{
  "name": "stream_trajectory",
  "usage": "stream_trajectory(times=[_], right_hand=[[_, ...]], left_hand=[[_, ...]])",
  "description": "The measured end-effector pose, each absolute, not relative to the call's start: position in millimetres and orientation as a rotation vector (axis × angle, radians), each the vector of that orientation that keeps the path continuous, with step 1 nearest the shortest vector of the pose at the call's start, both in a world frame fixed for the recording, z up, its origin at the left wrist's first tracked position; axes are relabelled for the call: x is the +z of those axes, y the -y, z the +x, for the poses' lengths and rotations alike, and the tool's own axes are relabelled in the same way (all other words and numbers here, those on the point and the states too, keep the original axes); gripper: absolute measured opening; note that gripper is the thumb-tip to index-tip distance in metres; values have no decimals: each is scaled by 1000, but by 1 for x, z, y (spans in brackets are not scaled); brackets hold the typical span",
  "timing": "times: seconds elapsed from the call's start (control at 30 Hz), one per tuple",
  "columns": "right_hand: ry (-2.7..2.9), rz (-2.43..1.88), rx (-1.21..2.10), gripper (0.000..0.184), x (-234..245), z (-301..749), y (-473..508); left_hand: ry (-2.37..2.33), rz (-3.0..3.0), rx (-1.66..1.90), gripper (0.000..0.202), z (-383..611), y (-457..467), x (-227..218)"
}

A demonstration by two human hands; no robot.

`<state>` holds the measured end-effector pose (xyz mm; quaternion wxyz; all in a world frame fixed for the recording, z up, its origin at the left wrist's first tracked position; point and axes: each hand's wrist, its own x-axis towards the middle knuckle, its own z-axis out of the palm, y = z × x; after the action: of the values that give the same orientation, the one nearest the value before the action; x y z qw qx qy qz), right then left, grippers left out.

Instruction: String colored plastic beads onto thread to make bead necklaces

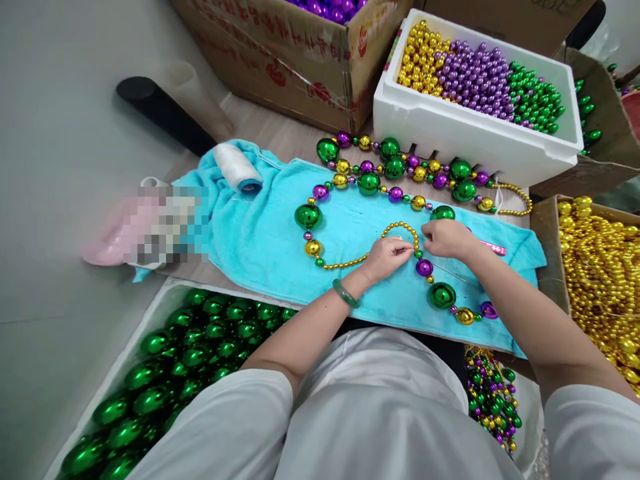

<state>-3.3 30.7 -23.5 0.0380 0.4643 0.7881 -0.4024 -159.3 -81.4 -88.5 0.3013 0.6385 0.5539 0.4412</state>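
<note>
A bead necklace [350, 183] of green, purple and gold balls lies looped on a turquoise towel [270, 233]. My left hand [387, 257], with a green bangle on its wrist, pinches the strand of small gold beads [400, 228] near the towel's middle. My right hand [447, 239] is closed just to the right, fingertips meeting the left hand's at the strand; what it pinches is too small to make out. A purple ball [425, 267] and a large green ball [442, 295] lie just below my hands.
A white foam box [465, 137] holds gold, purple and green beads. A tray of large green balls [165, 373] sits lower left, a box of gold beads [600, 267] at right, cardboard boxes behind. A thread spool [237, 167] rests on the towel.
</note>
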Motion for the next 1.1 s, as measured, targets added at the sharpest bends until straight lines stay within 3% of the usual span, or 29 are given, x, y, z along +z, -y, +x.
stream_trajectory(times=[0.17,0.23,0.33,0.4,0.5,0.67,0.9,1.1], right_hand=[[-2511,1580,-1116,11,-16,6,-39],[-2453,1609,-1466,11,-16,11,-38],[-2019,1515,-2351,21,-21,16,-29],[-1766,1426,-2580,29,-25,17,-22],[-1920,1452,-2335,27,-31,18,-16],[-2470,1439,-1367,13,-36,16,-21],[-2310,1349,-1312,44,-45,21,-24],[-2302,1514,-1342,49,-57,18,-19]], left_hand=[[-1484,1624,1135,14,-163,82,-92],[-1491,1623,1122,13,-164,81,-93],[-1513,1668,1064,14,-164,80,-93],[-1524,1724,978,16,-163,79,-92],[-1562,1828,765,19,-160,78,-88],[-1675,1946,482,27,-150,79,-80],[-1678,1998,443,25,-146,80,-79],[-1739,1988,406,23,-148,80,-82]])
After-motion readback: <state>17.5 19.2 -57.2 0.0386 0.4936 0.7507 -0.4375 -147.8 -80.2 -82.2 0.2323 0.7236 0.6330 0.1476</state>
